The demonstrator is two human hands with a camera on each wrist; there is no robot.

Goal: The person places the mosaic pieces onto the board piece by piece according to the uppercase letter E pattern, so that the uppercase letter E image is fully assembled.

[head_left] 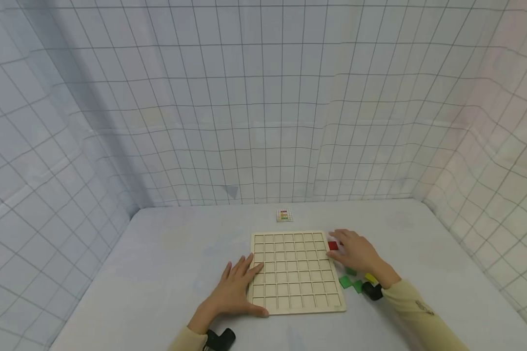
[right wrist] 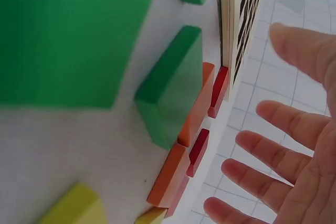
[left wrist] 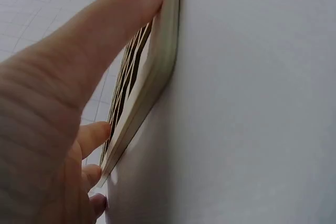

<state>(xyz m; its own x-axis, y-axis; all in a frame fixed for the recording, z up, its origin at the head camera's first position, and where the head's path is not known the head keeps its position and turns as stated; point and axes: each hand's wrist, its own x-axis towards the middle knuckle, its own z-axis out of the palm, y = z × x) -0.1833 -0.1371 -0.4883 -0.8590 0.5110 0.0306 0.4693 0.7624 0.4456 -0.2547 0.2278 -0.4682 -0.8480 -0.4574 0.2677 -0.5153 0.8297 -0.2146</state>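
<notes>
A pale wooden board (head_left: 295, 279) with a grid of shallow square cells lies on the white table, its cells bare. My left hand (head_left: 232, 292) rests at its left side with fingers spread; the thumb touches the near edge in the left wrist view, and fingertips (left wrist: 97, 132) lie along the side. To the board's right, my right hand (head_left: 355, 251) hovers over coloured tiles, its fingers extended and holding nothing. A red tile (head_left: 332, 245) shows beside its fingertips. In the right wrist view are green tiles (right wrist: 176, 90), orange tiles (right wrist: 169, 174) and a yellow tile (right wrist: 76, 208).
A small card (head_left: 284, 215) with a coloured grid pattern lies beyond the board on the white table (head_left: 180, 273). White sheets with dark grid lines (head_left: 272, 107) rise behind and at both sides.
</notes>
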